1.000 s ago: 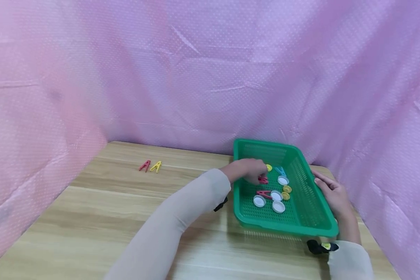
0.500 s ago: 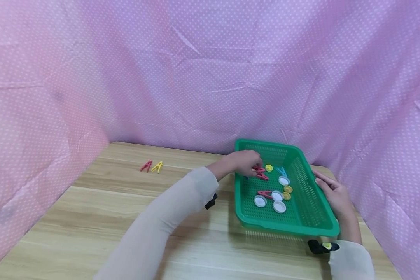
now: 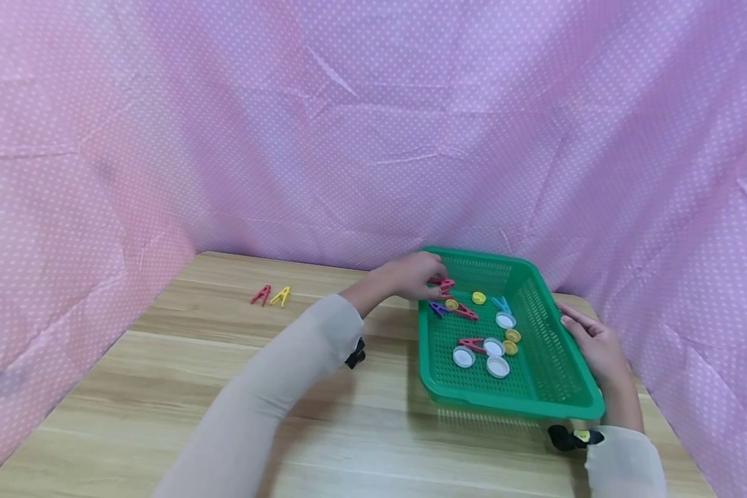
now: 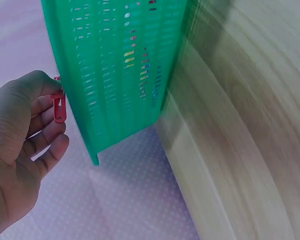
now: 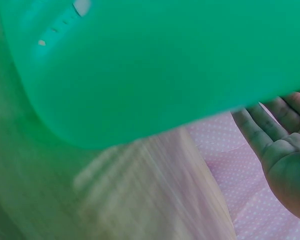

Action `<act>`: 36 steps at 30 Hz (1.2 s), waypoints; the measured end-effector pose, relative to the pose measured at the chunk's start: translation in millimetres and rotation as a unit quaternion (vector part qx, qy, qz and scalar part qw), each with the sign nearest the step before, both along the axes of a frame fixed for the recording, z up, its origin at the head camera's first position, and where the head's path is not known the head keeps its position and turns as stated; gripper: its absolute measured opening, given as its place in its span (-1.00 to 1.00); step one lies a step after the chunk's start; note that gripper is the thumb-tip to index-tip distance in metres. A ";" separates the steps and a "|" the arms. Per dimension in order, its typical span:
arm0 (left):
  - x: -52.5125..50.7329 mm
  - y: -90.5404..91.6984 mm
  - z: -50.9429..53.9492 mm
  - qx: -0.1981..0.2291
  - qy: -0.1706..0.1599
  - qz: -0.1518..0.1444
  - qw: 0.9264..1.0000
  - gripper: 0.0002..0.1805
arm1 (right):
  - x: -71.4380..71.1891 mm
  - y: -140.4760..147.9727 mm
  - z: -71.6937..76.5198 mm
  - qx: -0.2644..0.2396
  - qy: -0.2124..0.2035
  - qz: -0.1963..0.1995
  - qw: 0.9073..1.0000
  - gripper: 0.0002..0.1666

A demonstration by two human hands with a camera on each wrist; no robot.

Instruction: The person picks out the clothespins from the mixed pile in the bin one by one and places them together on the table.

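In the head view my left hand (image 3: 417, 274) pinches a red clothespin (image 3: 443, 286) at the left rim of a green plastic basket (image 3: 432, 373). From the left wrist, the same red clothespin (image 4: 59, 108) shows between thumb and fingers beside the basket's rim. Several loose things lie inside: a purple clothespin (image 3: 438, 309), other red clothespins (image 3: 470, 344), a blue clothespin (image 3: 501, 305), white caps (image 3: 497, 366) and yellow caps (image 3: 478, 298). My right hand (image 3: 600, 349) rests against the outside of the right rim, its fingers fairly straight in the right wrist view and their tips hidden.
On the wooden table (image 3: 162, 387), to the left, lie a red clothespin (image 3: 261, 294) and a yellow clothespin (image 3: 281, 297), side by side. Pink dotted cloth (image 3: 348, 138) closes off the back and sides, close behind the basket.
My left hand has moved left and back from inside the basket to its left rim, carrying the red clothespin. The purple clothespin and a yellow cap have come into view. My right hand stays put.
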State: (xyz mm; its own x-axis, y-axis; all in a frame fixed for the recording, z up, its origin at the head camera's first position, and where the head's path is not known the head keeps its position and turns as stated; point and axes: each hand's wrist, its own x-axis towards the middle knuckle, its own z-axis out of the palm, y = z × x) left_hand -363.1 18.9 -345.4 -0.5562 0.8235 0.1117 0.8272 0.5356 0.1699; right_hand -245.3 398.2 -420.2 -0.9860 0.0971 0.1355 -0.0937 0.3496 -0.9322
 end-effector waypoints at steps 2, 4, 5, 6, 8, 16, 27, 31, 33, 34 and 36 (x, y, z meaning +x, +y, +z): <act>0.0 -6.3 2.9 0.012 -0.001 0.005 1.000 -0.64 | -0.3 -0.4 1.6 0.020 -0.001 -0.006 1.000 -0.42; 0.0 -12.6 5.1 0.027 -0.003 0.006 1.000 -0.65 | 0.2 -0.2 2.4 0.030 -0.003 -0.008 1.000 -0.41; 0.1 -15.5 6.0 0.035 -0.004 0.006 0.999 -0.65 | 0.4 0.2 2.6 0.027 -0.003 -0.007 1.000 -0.41; 0.5 -18.5 6.9 0.044 -0.008 0.006 0.999 -0.65 | 0.7 0.7 3.0 0.024 -0.003 -0.006 1.000 -0.42; 1.4 -25.0 7.2 0.063 -0.015 0.005 0.998 -0.67 | 1.5 1.1 2.0 0.011 -0.002 -0.004 1.000 -0.43; 5.2 -53.9 5.0 0.129 -0.020 0.014 0.991 -0.81 | -0.6 1.4 1.5 0.010 0.000 -0.006 1.000 -0.43; 10.1 -90.8 -10.7 0.147 -0.033 0.074 0.986 -0.80 | 0.5 -0.3 -0.5 -0.016 -0.001 0.005 1.000 -0.45; 12.4 -103.6 -17.2 0.150 -0.032 0.092 0.984 -0.78 | 0.8 -0.2 -0.8 -0.023 -0.001 0.009 1.000 -0.46; 13.1 -110.0 -20.8 0.154 -0.030 0.092 0.983 -0.77 | 0.8 -0.4 -0.6 -0.027 0.001 0.010 1.000 -0.46; 13.5 -113.0 -22.8 0.155 -0.029 0.093 0.983 -0.77 | 0.7 -0.6 -0.5 -0.029 0.002 0.010 1.000 -0.46; 14.1 -119.4 -27.5 0.157 -0.025 0.096 0.983 -0.78 | 0.7 -0.8 -0.1 -0.032 0.003 0.011 0.999 -0.46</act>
State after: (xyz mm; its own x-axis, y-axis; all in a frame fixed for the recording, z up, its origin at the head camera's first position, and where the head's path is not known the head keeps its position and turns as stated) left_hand -349.0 -100.5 -372.9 -0.7096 0.6317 0.3121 0.7019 0.5955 0.3907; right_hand -244.6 397.4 -420.3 -0.9873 0.0831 0.1351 -0.1060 0.2879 -0.9518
